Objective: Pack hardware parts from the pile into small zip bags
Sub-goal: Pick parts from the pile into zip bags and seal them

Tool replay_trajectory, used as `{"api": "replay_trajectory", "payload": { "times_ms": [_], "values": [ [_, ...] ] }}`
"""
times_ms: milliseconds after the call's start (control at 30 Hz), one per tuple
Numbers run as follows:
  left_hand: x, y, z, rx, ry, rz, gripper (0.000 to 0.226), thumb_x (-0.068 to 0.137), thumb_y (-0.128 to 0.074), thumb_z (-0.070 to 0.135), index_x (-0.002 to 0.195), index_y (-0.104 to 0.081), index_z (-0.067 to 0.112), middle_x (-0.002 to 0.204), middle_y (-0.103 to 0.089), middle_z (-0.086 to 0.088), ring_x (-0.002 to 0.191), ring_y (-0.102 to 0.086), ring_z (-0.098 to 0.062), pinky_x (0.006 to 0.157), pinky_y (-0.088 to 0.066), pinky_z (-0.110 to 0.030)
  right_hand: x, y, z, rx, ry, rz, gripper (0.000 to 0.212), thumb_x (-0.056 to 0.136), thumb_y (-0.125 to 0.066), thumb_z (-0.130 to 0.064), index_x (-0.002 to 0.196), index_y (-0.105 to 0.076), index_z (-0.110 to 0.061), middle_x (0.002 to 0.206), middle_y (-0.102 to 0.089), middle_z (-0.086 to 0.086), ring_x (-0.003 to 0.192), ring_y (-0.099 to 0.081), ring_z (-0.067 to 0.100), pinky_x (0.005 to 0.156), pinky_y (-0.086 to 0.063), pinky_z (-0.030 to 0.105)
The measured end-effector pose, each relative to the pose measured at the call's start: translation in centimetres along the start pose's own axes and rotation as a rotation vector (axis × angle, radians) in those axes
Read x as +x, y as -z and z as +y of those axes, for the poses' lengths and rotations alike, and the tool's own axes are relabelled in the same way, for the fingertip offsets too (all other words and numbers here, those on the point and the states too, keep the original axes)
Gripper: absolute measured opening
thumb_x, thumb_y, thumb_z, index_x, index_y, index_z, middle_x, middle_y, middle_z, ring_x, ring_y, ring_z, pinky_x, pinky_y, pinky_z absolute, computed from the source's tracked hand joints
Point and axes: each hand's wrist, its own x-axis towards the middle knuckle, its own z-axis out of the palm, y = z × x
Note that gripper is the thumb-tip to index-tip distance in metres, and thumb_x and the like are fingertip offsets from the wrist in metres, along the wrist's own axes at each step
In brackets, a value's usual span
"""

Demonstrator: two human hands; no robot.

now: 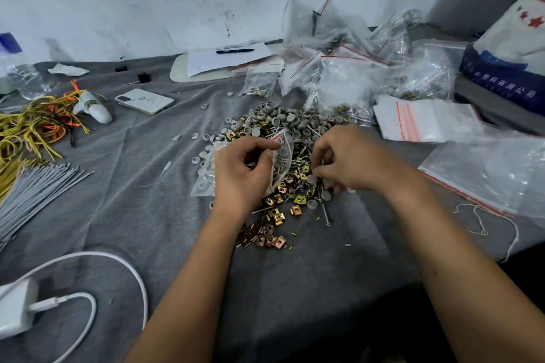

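Note:
A pile of hardware parts (283, 127), grey round caps, screws and brass square clip nuts, lies on the grey cloth in the middle. My left hand (240, 174) grips a small clear zip bag (283, 156) with a red strip, holding its mouth up over the pile; some caps and screws show inside. My right hand (345, 158) is just right of the bag, fingers curled down into the pile, pinching small parts there, a grey cap (312, 178) at its fingertips. Another small bag (203, 183) with caps lies under my left hand.
Filled zip bags (348, 74) are heaped at the back right, and flat empty bags (424, 121) lie to the right. A phone (144, 101), yellow cords (32, 130), grey cable ties (35, 188) and a white charger with cable (17, 306) occupy the left. Paper with a pen (234, 51) lies behind.

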Motion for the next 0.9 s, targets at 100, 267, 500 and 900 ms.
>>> {"api": "replay_trajectory", "payload": {
  "times_ms": [100, 267, 500, 900],
  "values": [
    [0.1, 0.0, -0.1, 0.014, -0.018, 0.011, 0.026, 0.092, -0.065, -0.003, 0.092, -0.08, 0.018, 0.072, -0.069, 0.015, 0.056, -0.058, 0.001, 0.055, -0.04, -0.012, 0.1, 0.1, 0.3, 0.064, 0.064, 0.096, 0.011, 0.091, -0.076, -0.01, 0.086, -0.074, -0.02, 0.072, -0.072, -0.003, 0.048, -0.065, -0.002, 0.042, -0.043, 0.01],
    [0.3, -0.2, -0.4, 0.049, -0.012, -0.008, 0.023, 0.092, -0.066, -0.001, 0.095, -0.08, 0.017, 0.075, -0.068, 0.018, 0.061, -0.06, 0.007, 0.06, -0.04, -0.006, -0.2, 0.4, -0.1, 0.233, 0.205, 0.191, 0.021, 0.089, -0.078, -0.008, 0.091, -0.069, -0.026, 0.07, -0.07, -0.003, 0.055, -0.07, 0.007, 0.053, -0.054, 0.026],
    [0.1, 0.1, 0.1, 0.068, -0.061, 0.01, 0.025, 0.087, -0.059, 0.015, 0.101, -0.081, 0.014, 0.087, -0.075, 0.009, 0.078, -0.069, -0.005, 0.069, -0.051, -0.022, 1.0, -1.1, -2.4, 0.142, 0.281, 0.073, 0.017, 0.087, -0.08, -0.007, 0.086, -0.072, -0.022, 0.081, -0.074, -0.006, 0.061, -0.073, 0.011, 0.064, -0.063, 0.038],
    [0.3, 0.6, 0.1, 0.037, -0.124, 0.201, 0.024, 0.086, -0.061, 0.01, 0.095, -0.081, 0.018, 0.089, -0.077, 0.01, 0.084, -0.073, -0.009, 0.075, -0.061, -0.042, 2.5, -3.0, -3.0, 0.025, 0.306, 0.174, 0.025, 0.087, -0.081, -0.013, 0.107, -0.078, -0.026, 0.079, -0.069, -0.012, 0.077, -0.07, 0.008, 0.081, -0.06, 0.035]
  ]
}}
